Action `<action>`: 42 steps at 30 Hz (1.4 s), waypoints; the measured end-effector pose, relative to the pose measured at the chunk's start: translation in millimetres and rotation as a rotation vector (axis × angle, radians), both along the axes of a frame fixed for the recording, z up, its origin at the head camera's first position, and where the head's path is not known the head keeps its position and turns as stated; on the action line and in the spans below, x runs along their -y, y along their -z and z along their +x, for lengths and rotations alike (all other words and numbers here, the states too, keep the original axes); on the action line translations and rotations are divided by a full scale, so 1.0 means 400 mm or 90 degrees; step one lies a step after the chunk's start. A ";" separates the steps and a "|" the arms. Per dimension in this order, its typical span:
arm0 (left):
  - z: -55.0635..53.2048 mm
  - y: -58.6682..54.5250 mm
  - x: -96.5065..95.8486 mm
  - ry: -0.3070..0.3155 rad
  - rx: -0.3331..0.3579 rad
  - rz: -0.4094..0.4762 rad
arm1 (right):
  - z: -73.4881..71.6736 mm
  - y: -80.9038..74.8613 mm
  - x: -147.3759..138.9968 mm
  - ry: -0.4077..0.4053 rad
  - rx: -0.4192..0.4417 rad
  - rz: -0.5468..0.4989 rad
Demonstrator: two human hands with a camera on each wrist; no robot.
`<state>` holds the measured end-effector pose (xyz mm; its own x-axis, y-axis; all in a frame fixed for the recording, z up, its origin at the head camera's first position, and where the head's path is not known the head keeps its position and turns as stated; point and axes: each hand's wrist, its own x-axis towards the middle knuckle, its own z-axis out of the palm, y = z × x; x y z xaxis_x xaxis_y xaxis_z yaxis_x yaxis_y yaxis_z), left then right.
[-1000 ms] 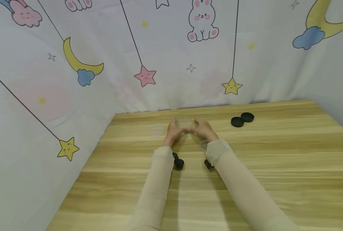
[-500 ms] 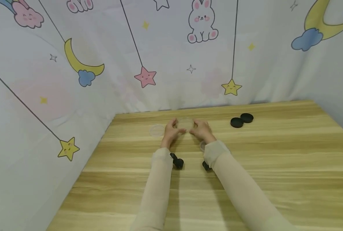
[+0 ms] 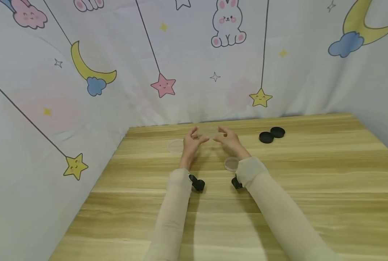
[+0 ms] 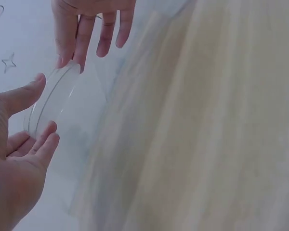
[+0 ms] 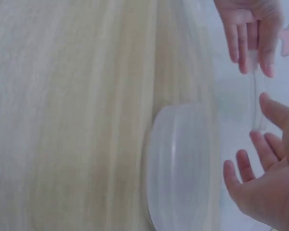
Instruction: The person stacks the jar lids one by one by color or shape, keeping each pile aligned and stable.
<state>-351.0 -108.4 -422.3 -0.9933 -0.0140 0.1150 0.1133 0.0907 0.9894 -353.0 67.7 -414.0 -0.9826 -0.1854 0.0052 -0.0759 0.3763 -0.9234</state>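
A clear, round, shallow dish with a lid, like a petri dish (image 3: pixel 208 132), is held between both hands above the far part of the table. My left hand (image 3: pixel 190 145) grips its left edge with thumb and fingers. On the opposite edge, my right hand (image 3: pixel 232 143) pinches it by thumb and index, other fingers spread. Seen from the left wrist, the petri dish (image 4: pixel 53 98) is tilted nearly edge-on, a seam running round its side. A second clear dish (image 3: pixel 231 164) lies on the table below the right hand, and another clear round piece (image 3: pixel 175 146) lies left of the left hand.
Two round black discs (image 3: pixel 266 137) lie overlapping at the back right of the wooden table (image 3: pixel 298 203). A printed curtain (image 3: pixel 187 98) hangs along the table's back and left edges. Small black devices (image 3: pixel 198 185) sit at the wrists.
Both hands have raised the petri dish slightly, toward the curtain. Its near sides are less covered by fingers, and the second clear dish shows more fully beside the right sleeve.
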 end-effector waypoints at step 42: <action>0.261 -0.302 -0.227 0.110 -0.174 0.411 | 0.262 -0.254 -0.193 -0.025 -0.205 -0.471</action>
